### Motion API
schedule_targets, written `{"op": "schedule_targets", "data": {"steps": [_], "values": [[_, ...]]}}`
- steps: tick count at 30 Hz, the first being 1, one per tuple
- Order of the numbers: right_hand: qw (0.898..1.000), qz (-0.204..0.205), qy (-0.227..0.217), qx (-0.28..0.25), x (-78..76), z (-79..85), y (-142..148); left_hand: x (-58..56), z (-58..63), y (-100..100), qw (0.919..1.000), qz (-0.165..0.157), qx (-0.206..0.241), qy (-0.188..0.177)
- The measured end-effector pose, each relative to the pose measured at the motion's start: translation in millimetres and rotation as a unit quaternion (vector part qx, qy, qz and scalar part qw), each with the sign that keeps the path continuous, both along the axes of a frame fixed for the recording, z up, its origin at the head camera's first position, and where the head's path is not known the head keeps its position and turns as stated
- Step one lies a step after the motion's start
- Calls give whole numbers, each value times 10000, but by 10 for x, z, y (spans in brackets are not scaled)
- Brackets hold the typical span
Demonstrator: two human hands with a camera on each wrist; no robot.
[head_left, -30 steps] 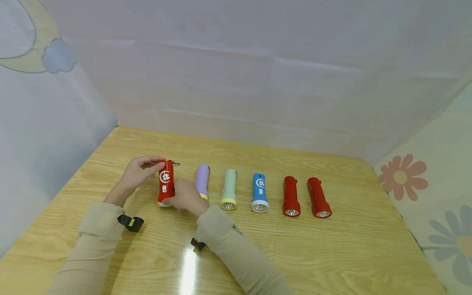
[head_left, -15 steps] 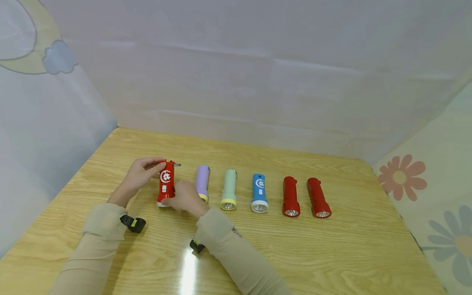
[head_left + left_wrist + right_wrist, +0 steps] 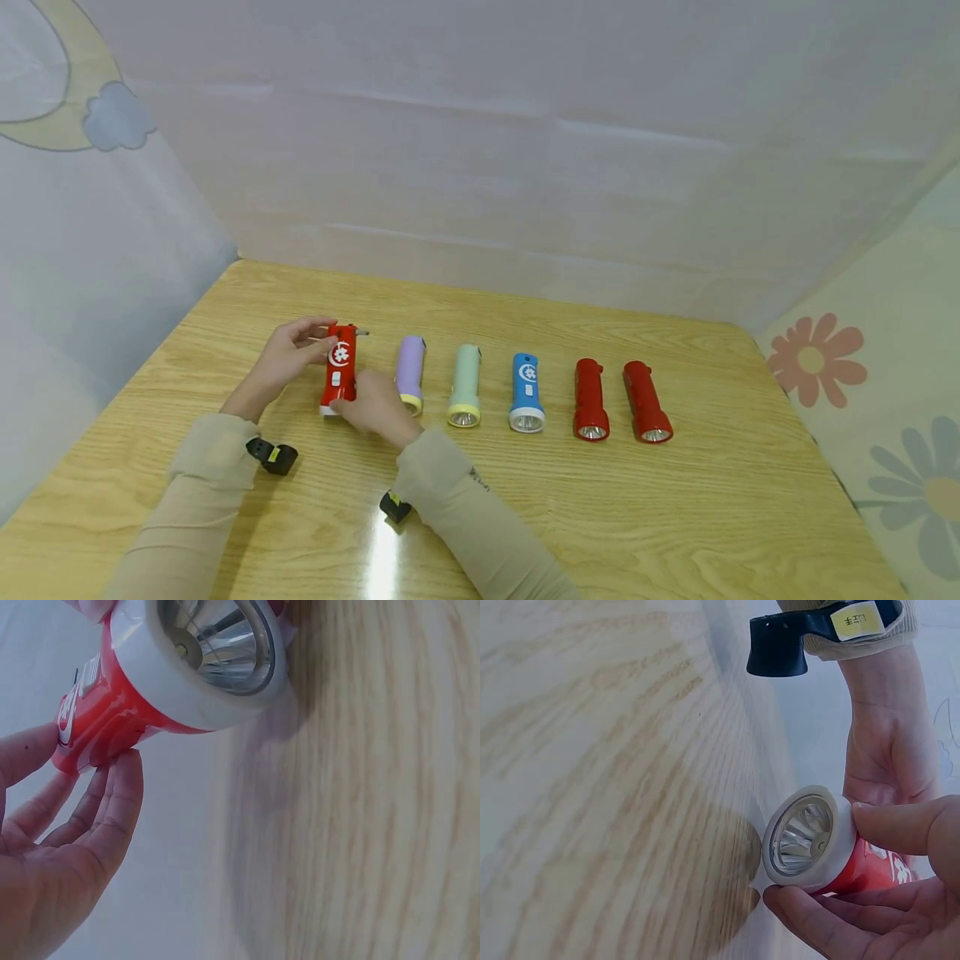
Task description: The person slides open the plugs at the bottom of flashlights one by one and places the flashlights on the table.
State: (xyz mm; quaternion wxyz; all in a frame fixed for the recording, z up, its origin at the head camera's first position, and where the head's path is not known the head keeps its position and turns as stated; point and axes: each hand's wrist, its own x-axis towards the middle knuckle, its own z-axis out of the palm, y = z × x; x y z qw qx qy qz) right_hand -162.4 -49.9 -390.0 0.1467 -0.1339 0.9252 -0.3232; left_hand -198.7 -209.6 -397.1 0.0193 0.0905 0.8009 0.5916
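A red flashlight with a white head rim and a white flower mark is held by both hands at the left of the table. My left hand grips its tail end, thumb on the marked face and fingers behind. Near the lens end, my right hand pinches the white rim between thumb and fingers. A small metal prong sticks out sideways by the tail. In the left wrist view, the lens of the red flashlight faces the camera; in the right wrist view, its white rim is just above the wood.
Right of the hands, a row lies on the wooden table: a purple flashlight, a mint one, a blue one and two dark red ones. A cloth backdrop stands behind the table.
The red flashlight has shifted slightly right and away from the person, still in both hands. My left hand has moved a little right with it. The other flashlights stay put.
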Motion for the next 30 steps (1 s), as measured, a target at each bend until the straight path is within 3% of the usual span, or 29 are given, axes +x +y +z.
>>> {"op": "schedule_targets", "data": {"steps": [15, 30], "values": [[9984, -245, -101, -504, 6, -13, -4, -4, -2, -30, 9987, -134, -381, -307], [9970, -149, 14, -753, 1, -27, 6, -4, -11, -30, 9958, -328, -640, -567]]}}
